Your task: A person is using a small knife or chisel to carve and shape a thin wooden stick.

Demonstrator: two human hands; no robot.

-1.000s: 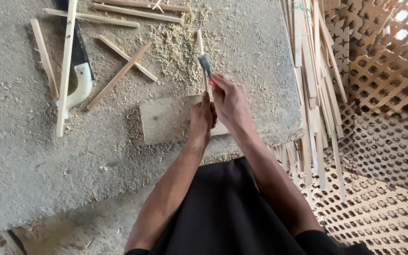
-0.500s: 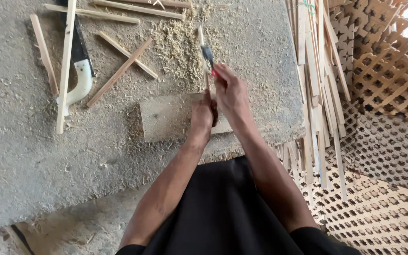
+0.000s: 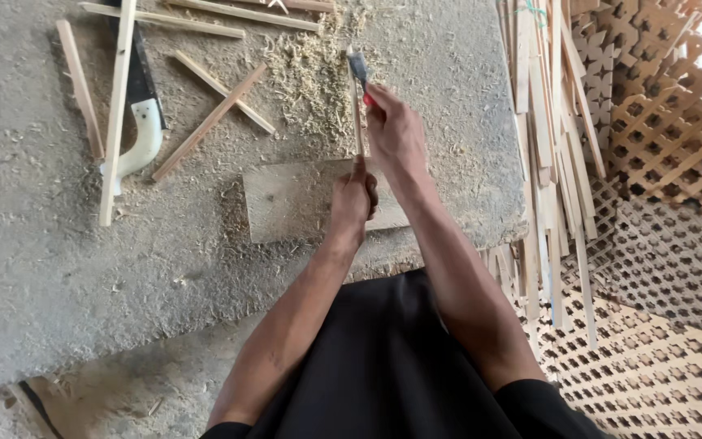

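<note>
My left hand (image 3: 353, 197) grips the near end of a thin wooden strip (image 3: 357, 118) that lies lengthwise away from me, resting over a flat wooden board (image 3: 286, 202). My right hand (image 3: 393, 130) holds a small blade with a red handle (image 3: 359, 69), its dark blade laid against the far part of the strip. A heap of wood shavings (image 3: 310, 77) lies just left of the blade on the grey concrete slab (image 3: 58, 268).
A handsaw with a white handle (image 3: 141, 122) lies at the left among several loose wooden sticks (image 3: 209, 122). A bundle of long thin slats (image 3: 550, 162) runs along the slab's right edge. Woven wooden lattice panels (image 3: 668, 138) stand at the right.
My right hand has slid the blade farther away from me along the strip. The left hand stays on the strip's near end over the board.
</note>
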